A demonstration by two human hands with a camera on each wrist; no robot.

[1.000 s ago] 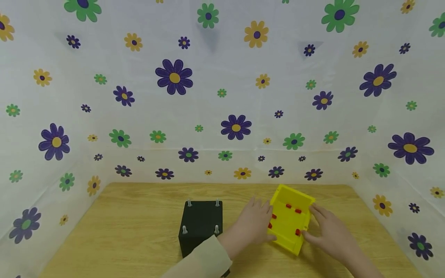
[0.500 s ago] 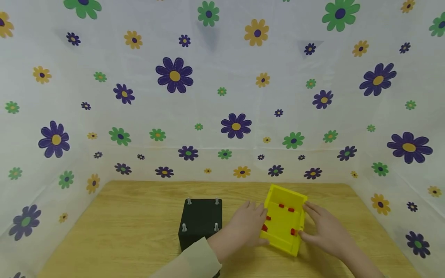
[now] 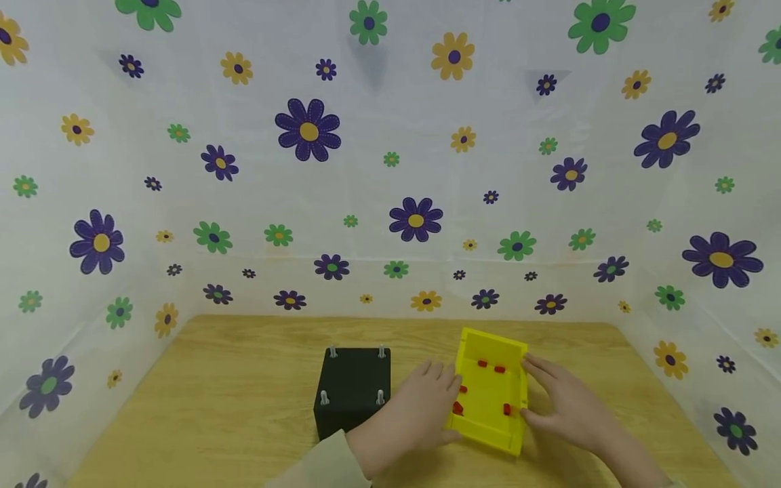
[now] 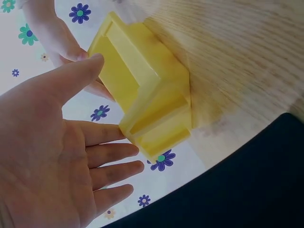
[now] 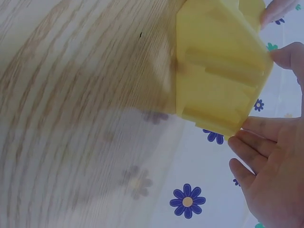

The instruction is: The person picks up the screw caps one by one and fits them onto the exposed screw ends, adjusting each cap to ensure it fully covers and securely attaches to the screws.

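Worktop [image 3: 244,386]: light brown wood grain running side to side in the head view, far edge straight. White sheeting [image 3: 360,183] closes off the back and both sides, printed with purple, green and yellow flowers [image 3: 308,131]. A horizontal crease crosses the back sheet low down; faint grey shadow patches show near its top. Lighting soft; shading visible on the wood below the hands.

Yellow bin [image 3: 493,347]: on the worktop, right of centre, set slightly askew, open side up, its tall end wall toward the back sheet. Five small red pieces [image 3: 507,409] show inside: two by the tall wall, two along the left side, one by the right side.

Hands: apart from each other, one on each side of the bin. Left hand [image 3: 424,407]: fingers extended and spread, index fingertip at the bin's wall in the left wrist view; a pale sleeve [image 3: 332,461] covers the forearm. Right hand [image 3: 567,407]: thumb at the bin's edge, fingers loosely extended along the same side, tips touching near the far corner. Neither hand is clamped.

Black box [image 3: 356,376]: left of the bin, well apart from it, four pale upright pegs [image 3: 324,398] near its top corners. The left forearm hides its near right part.
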